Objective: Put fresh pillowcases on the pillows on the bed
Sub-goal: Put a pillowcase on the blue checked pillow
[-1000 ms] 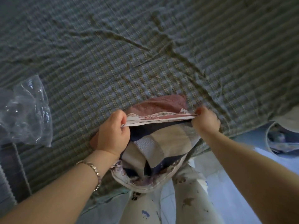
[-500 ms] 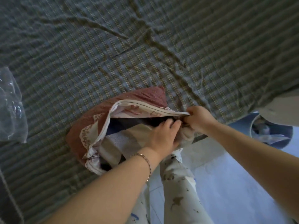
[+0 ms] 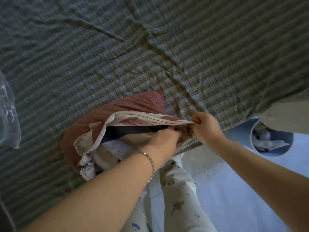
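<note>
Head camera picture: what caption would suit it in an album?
Right hand pinches the pillowcase rim while left hand reaches inside over the patchwork pillow.

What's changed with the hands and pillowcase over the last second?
The left hand let go of the pillowcase at the hem's left end and moved right across the pillow, reaching into the opening beside the right hand. The freed hem sagged open. The right hand still pinches the hem's right end.
</note>
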Tool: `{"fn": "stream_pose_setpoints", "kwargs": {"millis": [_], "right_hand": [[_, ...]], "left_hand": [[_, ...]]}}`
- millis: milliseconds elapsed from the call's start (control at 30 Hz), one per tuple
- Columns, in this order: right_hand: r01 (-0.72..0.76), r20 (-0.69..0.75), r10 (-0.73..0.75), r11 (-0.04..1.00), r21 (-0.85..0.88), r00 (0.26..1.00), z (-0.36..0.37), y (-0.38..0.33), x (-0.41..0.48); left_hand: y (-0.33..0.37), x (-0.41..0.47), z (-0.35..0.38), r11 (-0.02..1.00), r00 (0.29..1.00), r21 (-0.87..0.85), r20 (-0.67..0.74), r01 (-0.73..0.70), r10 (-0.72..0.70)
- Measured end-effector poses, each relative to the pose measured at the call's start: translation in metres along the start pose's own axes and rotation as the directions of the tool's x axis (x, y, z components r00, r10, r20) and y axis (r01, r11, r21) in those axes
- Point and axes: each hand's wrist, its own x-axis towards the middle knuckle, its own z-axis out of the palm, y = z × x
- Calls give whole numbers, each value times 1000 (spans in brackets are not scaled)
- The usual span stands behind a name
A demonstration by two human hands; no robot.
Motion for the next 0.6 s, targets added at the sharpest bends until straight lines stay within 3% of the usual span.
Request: {"fn": "stream_pose_setpoints", "kwargs": {"millis": [100, 133, 167, 233, 267, 333, 367, 433, 500, 600], "right_hand": [[80, -25, -80, 997, -15, 996, -3, -7, -3], [98, -42, -98, 995, -3, 994, -3, -12, -5], [92, -52, -91, 996, 13, 995, -2, -17, -5], [-1, -53, 3, 999, 47, 999, 5, -25, -5], [-45, -42, 46, 998, 33, 998, 13, -32, -6], [-85, -20, 85, 996, -5, 996, 26, -38, -8], [-107, -9, 107, 994, 17, 994, 36, -43, -9], [-234, 10, 234, 968, 90, 972, 51, -47, -8], [-329, 9, 329, 943, 55, 944, 61, -50, -9], [-200, 72, 219, 957, -212, 973, 66, -49, -15]], "left_hand": [[-11, 4, -2, 983, 993, -148, 45, 110, -105], [-21, -8, -5, 978, 993, -180, -37, 104, -113], [-34, -23, -6, 985, 971, -152, -213, 75, -107], [-68, -57, -2, 991, 832, 42, -549, 130, -86], [-92, -75, 6, 967, 761, 62, -630, 246, -153], [-128, -100, 22, 827, 665, -108, -540, 552, -515], [-147, -110, 28, 687, 570, -230, -413, 689, -710], [-175, -121, 35, 430, 412, -455, -145, 780, -900], [-194, -127, 38, 373, 434, -577, -34, 727, -900], [-210, -141, 40, 494, 542, -559, -93, 666, -835]]}}
